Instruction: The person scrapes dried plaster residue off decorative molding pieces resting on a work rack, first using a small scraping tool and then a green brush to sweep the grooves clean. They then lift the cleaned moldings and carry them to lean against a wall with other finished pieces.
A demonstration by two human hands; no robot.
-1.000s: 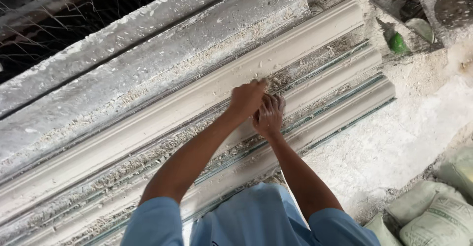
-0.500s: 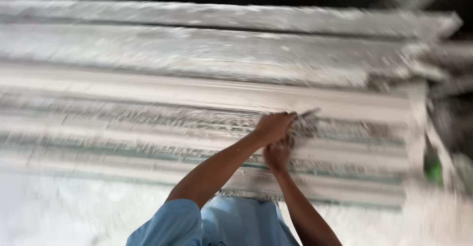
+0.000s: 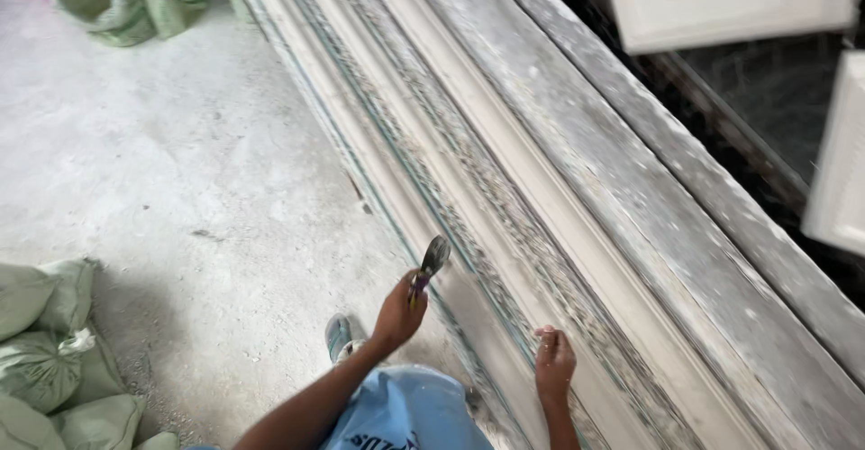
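A small metal trowel (image 3: 431, 264), its blade grey and plaster-smeared, is clenched in the person's left hand (image 3: 399, 313) just above the near edge of a long white plaster cornice moulding (image 3: 541, 225). The right hand (image 3: 555, 363) rests loosely curled on the moulding, grasping nothing. Two green sacks (image 3: 126, 0) stand beyond the moulding's far end.

Dusty grey concrete floor (image 3: 207, 162), green sacks (image 3: 54, 360) at its edge, white moulded panels (image 3: 730, 0) in daylight

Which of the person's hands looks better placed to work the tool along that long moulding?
Probably the left hand: it already grips the scraper. The right hand carries nothing and rests on the moulding.
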